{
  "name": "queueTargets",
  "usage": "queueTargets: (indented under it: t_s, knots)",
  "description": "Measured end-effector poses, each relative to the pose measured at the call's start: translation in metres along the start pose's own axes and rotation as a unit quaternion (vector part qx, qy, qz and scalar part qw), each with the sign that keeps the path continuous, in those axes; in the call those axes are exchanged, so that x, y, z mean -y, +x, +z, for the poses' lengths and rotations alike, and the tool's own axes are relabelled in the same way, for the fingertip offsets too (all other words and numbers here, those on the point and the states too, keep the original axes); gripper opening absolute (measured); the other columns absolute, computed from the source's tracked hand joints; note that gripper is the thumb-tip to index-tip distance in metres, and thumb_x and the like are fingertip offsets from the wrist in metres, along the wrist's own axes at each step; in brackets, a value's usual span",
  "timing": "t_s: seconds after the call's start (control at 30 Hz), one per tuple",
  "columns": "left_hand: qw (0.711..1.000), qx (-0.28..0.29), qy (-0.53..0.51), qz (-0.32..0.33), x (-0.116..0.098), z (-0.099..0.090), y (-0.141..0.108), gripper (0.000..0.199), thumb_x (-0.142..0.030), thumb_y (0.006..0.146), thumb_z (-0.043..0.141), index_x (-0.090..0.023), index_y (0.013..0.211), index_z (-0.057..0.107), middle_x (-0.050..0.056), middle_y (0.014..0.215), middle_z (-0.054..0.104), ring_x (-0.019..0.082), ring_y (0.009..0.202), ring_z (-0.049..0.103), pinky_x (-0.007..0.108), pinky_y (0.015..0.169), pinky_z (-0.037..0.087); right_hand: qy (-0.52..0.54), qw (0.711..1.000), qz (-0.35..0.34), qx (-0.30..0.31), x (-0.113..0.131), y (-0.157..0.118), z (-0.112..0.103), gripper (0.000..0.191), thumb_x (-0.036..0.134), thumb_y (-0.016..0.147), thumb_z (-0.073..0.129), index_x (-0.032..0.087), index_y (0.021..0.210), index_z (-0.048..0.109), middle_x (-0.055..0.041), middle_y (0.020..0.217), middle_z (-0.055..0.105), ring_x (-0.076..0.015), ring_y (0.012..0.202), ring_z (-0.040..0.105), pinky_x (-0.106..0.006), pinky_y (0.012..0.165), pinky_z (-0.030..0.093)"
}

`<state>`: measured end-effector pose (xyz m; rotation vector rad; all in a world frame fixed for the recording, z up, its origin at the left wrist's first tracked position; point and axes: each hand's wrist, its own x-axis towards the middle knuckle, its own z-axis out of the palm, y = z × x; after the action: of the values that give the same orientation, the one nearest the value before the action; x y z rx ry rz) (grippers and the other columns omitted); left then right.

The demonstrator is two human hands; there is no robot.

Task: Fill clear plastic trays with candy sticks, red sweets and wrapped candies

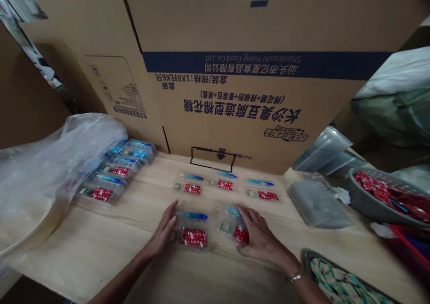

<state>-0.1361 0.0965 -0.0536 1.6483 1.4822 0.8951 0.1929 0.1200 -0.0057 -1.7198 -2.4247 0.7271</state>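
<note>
The left hand (163,230) was held with fingers slightly spread against the left edge of a clear rectangular plastic tray (193,227), which held a slim blue tube (195,215) and a red foil sachet (193,237); no pinch was seen. The right hand (258,234) was spread over a second clear plastic tray (225,216), partly covering its red sachet (242,235). That tray appeared slightly tilted. A row of three similar trays (225,185) lay just ahead of the hands on the light wood tabletop (101,237), and more trays (117,169) lay beyond the left hand. Risk was judged: pressure from either hand could skid these light trays into the row, and further tilt could loosen the contents.
</note>
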Motion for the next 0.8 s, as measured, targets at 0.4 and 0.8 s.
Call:
queueTargets:
  t_s: [0.4, 0.8]
  knots:
    - [0.964, -0.018, -0.252, -0.077, -0.01, 0.028, 0.006, 0.084, -0.046, 0.066, 0.07, -0.019, 0.137, 0.035, 0.013, 0.146, 0.035, 0.033, 0.135, 0.029, 0.045, 0.112, 0.025, 0.013, 0.983, -0.175, 0.045, 0.082, 0.037, 0.022, 0.121, 0.056, 0.052, 0.073, 0.024, 0.147, 0.006, -0.0132, 0.151, 0.014, -0.0357, 0.135, 0.013, -0.052, 0.11, 0.008]
    - [0.942, 0.01, -0.309, -0.131, -0.018, 0.019, 0.007, 0.077, -0.036, 0.066, 0.068, -0.021, 0.135, 0.039, 0.011, 0.14, 0.045, 0.031, 0.13, 0.039, 0.042, 0.108, 0.032, -0.08, 0.987, 0.129, 0.055, -0.116, 0.084, -0.066, 0.11, 0.041, 0.051, 0.072, 0.015, 0.145, 0.02, -0.0173, 0.149, 0.02, -0.0352, 0.135, 0.02, -0.046, 0.105, 0.023]
